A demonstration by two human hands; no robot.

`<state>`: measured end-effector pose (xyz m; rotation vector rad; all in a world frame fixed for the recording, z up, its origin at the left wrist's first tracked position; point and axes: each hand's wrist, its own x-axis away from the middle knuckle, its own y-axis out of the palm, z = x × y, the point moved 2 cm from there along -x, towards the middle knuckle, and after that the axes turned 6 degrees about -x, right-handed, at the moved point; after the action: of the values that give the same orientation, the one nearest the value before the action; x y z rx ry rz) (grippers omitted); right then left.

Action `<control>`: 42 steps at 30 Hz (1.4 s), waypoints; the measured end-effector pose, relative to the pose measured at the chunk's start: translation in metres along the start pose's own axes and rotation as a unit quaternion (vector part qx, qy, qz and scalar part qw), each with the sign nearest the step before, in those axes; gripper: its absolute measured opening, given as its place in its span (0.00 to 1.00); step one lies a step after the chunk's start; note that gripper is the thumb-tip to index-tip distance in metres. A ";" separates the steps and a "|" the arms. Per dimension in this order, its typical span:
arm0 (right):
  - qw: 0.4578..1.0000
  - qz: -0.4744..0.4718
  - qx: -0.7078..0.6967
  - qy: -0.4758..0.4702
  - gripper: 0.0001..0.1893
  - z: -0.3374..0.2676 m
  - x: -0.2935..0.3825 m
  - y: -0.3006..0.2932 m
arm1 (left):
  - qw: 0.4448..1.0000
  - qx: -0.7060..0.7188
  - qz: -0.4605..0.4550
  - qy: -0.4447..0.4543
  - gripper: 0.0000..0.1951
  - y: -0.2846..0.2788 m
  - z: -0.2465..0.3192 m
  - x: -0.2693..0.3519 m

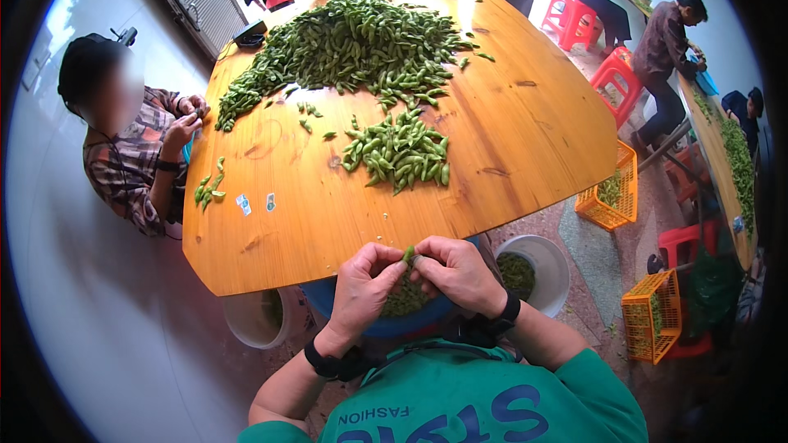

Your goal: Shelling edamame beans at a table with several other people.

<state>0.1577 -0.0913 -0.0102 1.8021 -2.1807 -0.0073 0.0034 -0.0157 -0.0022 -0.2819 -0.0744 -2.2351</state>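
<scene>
Between the thumb and fingers of my left hand (368, 283) is a green soybean pod (409, 253), held upright over the near table edge. My right hand (458, 272) pinches at the same pod from the other side; its fingertips nearly meet those of my left. Beneath both hands a blue basin (320, 298) holds shelled green beans (403, 300), partly hidden by my hands. A small pile of pods (400, 151) lies on the wooden table (523, 135) in front of me, with a far larger heap of pods (357, 43) behind it.
White buckets (548, 271) stand on the floor at both sides of me. A person (132, 154) sits at the left table edge, beside a few pods; others stand at the far edge. Orange crates (652, 320), red stools (615, 80) and a second table (720, 154) are at right.
</scene>
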 end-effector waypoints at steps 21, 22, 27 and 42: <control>0.965 -0.034 0.178 -0.188 0.05 0.008 0.005 0.009 | 0.978 0.145 -0.117 -0.090 0.04 -0.018 -0.021 0.009; 0.968 -0.041 0.178 -0.171 0.05 0.007 0.004 0.009 | 0.969 0.182 -0.126 -0.106 0.03 -0.020 -0.027 0.007; 0.997 -0.060 0.058 -0.004 0.06 0.010 0.004 0.010 | 0.992 -0.081 -0.025 0.094 0.07 -0.006 -0.027 0.015; 0.990 -0.086 0.098 -0.051 0.06 0.018 0.005 0.009 | 0.998 -0.055 0.003 -0.027 0.11 -0.003 -0.033 0.025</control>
<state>0.1439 -0.0978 -0.0238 2.1390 -2.1512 0.0797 -0.0196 -0.0375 -0.0285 -0.4014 0.0194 -2.2293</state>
